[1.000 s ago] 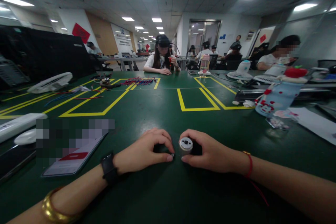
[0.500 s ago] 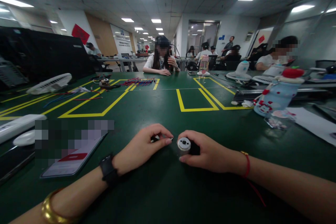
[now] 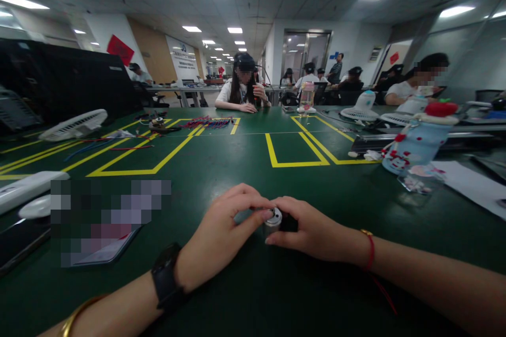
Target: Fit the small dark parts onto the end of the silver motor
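Observation:
My right hand [image 3: 312,229] is wrapped round a short silver metal cylinder [image 3: 272,226] that looks like a small motor. It stands upright, and dark holes show in its flat top face. The thumb and fingers of my left hand [image 3: 231,224] are pinched together right over the left part of that top face. Whatever is between those fingertips is tiny and mostly hidden, so I cannot name it. Both hands are low over the green table [image 3: 237,295], with the cylinder between them.
A phone [image 3: 105,253] lies left of my left hand, by a white mouse-shaped object [image 3: 36,207]. Red and blue wires [image 3: 209,123] lie further back. To the right stand a blue bottle [image 3: 419,145] and a clear packet [image 3: 421,179]. Across the table sits a person [image 3: 241,84].
My left hand has moved right, bringing its pinched fingertips from beside the motor onto its top face. My right hand keeps its grip, shifted very slightly left.

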### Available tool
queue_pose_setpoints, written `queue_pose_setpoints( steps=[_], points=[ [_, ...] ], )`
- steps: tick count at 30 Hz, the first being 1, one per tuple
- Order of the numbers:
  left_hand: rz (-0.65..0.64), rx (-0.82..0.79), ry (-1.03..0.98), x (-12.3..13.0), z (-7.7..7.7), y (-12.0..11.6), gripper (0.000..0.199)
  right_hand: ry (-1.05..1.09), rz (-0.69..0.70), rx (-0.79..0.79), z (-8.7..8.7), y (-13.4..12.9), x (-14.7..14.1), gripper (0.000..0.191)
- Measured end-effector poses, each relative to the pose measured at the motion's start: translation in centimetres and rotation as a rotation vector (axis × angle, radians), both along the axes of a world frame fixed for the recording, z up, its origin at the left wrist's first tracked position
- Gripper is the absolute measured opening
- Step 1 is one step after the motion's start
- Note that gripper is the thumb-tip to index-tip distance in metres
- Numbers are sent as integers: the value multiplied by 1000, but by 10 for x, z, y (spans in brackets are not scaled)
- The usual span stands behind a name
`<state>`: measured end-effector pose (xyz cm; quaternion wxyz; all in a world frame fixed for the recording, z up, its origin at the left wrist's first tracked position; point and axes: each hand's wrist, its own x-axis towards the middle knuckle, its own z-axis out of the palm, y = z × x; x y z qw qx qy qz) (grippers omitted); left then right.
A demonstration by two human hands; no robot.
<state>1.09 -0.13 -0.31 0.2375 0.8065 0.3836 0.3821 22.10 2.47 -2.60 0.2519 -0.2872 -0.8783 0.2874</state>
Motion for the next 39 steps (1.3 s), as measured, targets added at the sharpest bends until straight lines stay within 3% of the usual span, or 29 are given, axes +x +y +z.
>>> queue_pose_setpoints(
  steps=[7,15,25,39],
  points=[
    [23,19,30,-1,2,0,17,-3,-2,12,-2,1,0,41],
    [-95,-26,25,-2,-2,-3,26,-22,-9,-5,-2,1,1,37],
    [-15,-433,-142,-4,-12,17,22,-7,25,13,-2,3,3,42],
    [-244,-245,-133,-13,-12,16,27,-63,43,-4,8,4,2,29]
  ],
)
